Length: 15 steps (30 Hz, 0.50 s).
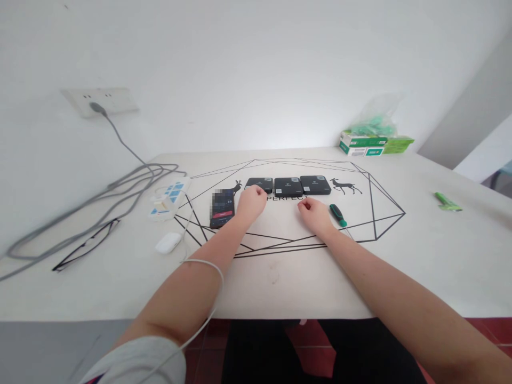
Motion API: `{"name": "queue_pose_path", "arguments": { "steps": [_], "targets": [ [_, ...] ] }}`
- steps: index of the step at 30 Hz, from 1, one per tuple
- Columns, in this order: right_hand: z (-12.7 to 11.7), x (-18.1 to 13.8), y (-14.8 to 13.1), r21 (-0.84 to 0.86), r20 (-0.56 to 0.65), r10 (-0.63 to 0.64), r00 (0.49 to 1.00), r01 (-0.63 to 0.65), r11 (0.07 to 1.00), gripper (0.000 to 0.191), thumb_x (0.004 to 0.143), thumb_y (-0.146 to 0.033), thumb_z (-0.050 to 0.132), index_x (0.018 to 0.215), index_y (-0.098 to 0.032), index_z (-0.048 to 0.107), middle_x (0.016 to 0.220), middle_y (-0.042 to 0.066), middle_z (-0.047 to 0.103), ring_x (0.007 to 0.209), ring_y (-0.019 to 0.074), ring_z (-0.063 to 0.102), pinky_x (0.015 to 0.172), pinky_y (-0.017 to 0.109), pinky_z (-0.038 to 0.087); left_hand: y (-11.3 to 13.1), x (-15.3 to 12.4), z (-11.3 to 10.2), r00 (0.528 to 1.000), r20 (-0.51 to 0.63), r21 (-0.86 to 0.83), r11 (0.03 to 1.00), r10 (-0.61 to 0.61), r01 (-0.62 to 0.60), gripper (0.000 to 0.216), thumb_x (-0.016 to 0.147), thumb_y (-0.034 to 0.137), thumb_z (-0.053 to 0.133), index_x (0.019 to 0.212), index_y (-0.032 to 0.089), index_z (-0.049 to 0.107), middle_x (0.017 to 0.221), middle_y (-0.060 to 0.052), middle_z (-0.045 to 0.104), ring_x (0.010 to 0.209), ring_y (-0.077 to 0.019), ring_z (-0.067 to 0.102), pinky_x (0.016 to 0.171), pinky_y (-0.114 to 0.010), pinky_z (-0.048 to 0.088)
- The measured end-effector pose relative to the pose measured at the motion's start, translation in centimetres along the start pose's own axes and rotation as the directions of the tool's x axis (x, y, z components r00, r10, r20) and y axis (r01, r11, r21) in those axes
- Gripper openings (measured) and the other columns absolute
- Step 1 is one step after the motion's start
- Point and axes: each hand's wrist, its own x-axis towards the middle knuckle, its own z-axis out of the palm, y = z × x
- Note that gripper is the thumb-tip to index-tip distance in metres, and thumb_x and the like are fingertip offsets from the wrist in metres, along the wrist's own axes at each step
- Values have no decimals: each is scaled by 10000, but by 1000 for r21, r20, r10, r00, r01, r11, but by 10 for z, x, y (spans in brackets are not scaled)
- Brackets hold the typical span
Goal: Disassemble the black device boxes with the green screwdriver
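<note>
Three small black boxes lie in a row on the white table [420, 256]: the left box [262, 183], the middle box [288, 186] and the right box [316, 184]. My left hand [251, 201] rests with fingers curled, its fingertips touching the front edge of the left box. My right hand [314, 212] lies just in front of the middle box, fingers curled in a loose pinch; what they hold, if anything, is too small to name. A green-handled screwdriver [338, 215] lies right beside my right hand.
A phone [222, 208] with a lit screen lies left of my left hand. Further left are a power strip [168, 199], grey cables [100, 205], white earbud case [168, 242] and glasses [86, 245]. A green-white carton [362, 144] and a green marker [447, 201] sit right.
</note>
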Motion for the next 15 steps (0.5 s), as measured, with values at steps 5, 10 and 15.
{"name": "queue_pose_path", "arguments": {
  "steps": [5,10,15],
  "targets": [
    [2,3,2,-18,-22,16,1000,-17,1000,201,879,-254,515,810,-213,700,840,49,752,821,213,668,802,307,485,-13,3,-8,953,-6,878,458,302,-140,332,984,319,598,1240,111,623,1296,-241,651,1262,-390,630,1054,-455,499],
    [6,5,4,-47,-27,24,999,-25,999,200,888,-243,505,811,-217,687,852,48,756,818,207,670,784,294,480,-15,13,-6,959,14,910,393,284,-130,331,997,227,496,1293,114,592,1294,-231,665,1152,-333,697,948,-389,534],
    [9,7,4,-104,-11,28,1000,-29,994,211,901,-247,489,814,-222,679,855,50,752,819,208,667,747,292,464,-10,8,-8,969,53,916,376,239,-143,329,927,275,557,1214,155,667,1150,-186,739,1090,-331,720,888,-378,552]
  ]
}}
